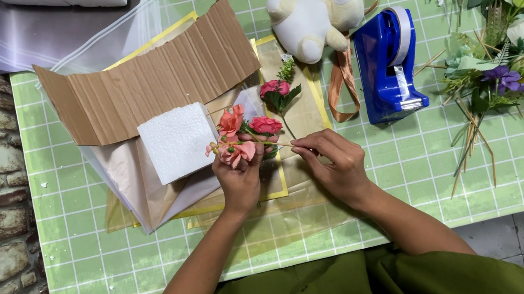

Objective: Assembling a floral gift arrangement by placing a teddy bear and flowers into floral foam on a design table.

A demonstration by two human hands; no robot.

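White foam block (177, 142) at nine o'clock of the left hand (240, 182), under a corrugated cardboard strip (152, 80). Left hand clasps a coral artificial flower cluster (241, 139). Right hand (338, 164) pinches a thin wooden skewer (275, 142) touching the cluster. Blue tape dispenser (388, 66) at one o'clock of the right hand.

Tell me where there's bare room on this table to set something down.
Bare green cloth lies below the blue tape dispenser, right of the right hand, and along the near-left edge. Crowded: the paper stack and flower pile.
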